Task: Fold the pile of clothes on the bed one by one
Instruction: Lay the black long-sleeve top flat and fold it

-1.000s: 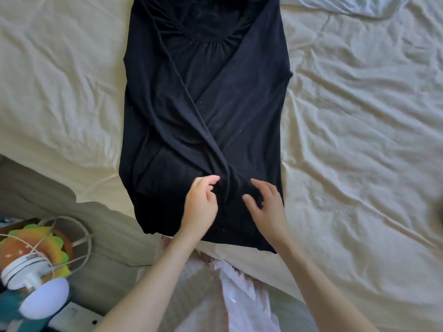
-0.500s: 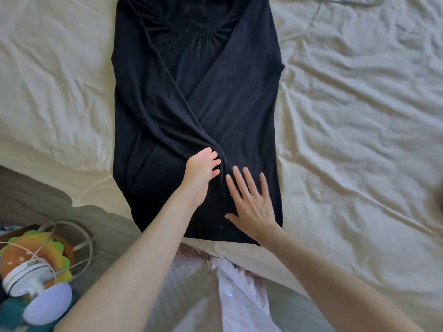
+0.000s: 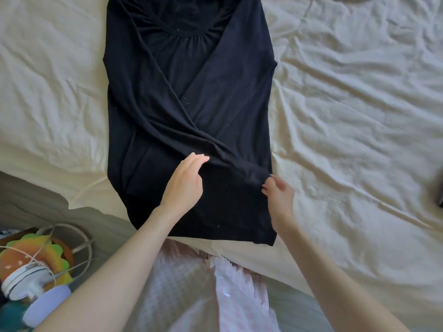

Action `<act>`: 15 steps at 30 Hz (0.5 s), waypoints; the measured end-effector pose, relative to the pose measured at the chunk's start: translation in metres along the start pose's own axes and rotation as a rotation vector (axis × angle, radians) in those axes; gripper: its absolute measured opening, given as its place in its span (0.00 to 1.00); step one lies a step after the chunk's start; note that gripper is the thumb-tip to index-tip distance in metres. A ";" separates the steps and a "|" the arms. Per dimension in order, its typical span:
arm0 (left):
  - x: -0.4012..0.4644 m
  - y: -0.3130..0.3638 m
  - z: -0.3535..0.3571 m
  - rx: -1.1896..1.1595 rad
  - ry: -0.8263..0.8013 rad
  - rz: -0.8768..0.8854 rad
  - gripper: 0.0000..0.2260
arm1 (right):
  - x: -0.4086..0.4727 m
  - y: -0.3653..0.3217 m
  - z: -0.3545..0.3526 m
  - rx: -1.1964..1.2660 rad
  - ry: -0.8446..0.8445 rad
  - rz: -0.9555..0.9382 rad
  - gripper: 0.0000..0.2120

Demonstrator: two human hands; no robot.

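Note:
A black long-sleeved top (image 3: 191,97) lies flat on the cream bed sheet (image 3: 347,116), neckline away from me, its sides folded in and the sleeves crossed over the body. One sleeve (image 3: 230,159) runs diagonally down to the right edge. My left hand (image 3: 185,182) rests on the lower middle of the top, its straight fingers touching that sleeve. My right hand (image 3: 279,191) is at the top's right edge, fingers curled at the sleeve's cuff, slightly blurred.
The bed's near edge runs diagonally under my arms. Below it at lower left sit a colourful plush toy (image 3: 31,252), a white and lilac device (image 3: 28,291) and a cord. A dark object (image 3: 440,200) peeks in at the right edge.
My right hand has slid from lying flat on the lower middle of the top out to the sleeve's cuff at the right edge and curled its fingers. The left hand has barely moved.

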State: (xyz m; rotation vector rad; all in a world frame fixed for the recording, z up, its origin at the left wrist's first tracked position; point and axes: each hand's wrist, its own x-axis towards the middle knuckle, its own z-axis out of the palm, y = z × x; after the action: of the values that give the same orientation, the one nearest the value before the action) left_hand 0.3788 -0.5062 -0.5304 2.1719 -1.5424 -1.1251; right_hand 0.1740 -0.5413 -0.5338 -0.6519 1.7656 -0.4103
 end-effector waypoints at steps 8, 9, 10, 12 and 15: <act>0.004 0.000 0.006 0.454 0.074 0.102 0.27 | 0.022 -0.014 -0.007 0.211 -0.107 0.330 0.22; 0.008 0.000 0.006 0.491 0.085 0.114 0.26 | 0.024 -0.016 -0.005 0.234 -0.093 0.344 0.24; 0.014 0.000 0.006 0.529 0.077 0.120 0.25 | 0.025 -0.019 -0.003 0.260 -0.085 0.360 0.24; 0.023 0.000 0.005 0.585 0.019 0.119 0.22 | 0.026 -0.021 0.001 0.259 -0.085 0.383 0.24; 0.030 -0.006 0.001 0.626 -0.019 0.126 0.16 | 0.023 -0.018 0.005 0.138 -0.087 0.346 0.23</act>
State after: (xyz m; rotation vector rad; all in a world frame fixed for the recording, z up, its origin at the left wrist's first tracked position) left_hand 0.3865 -0.5301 -0.5474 2.3695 -2.2329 -0.6785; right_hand 0.1787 -0.5692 -0.5420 -0.2553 1.7087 -0.2577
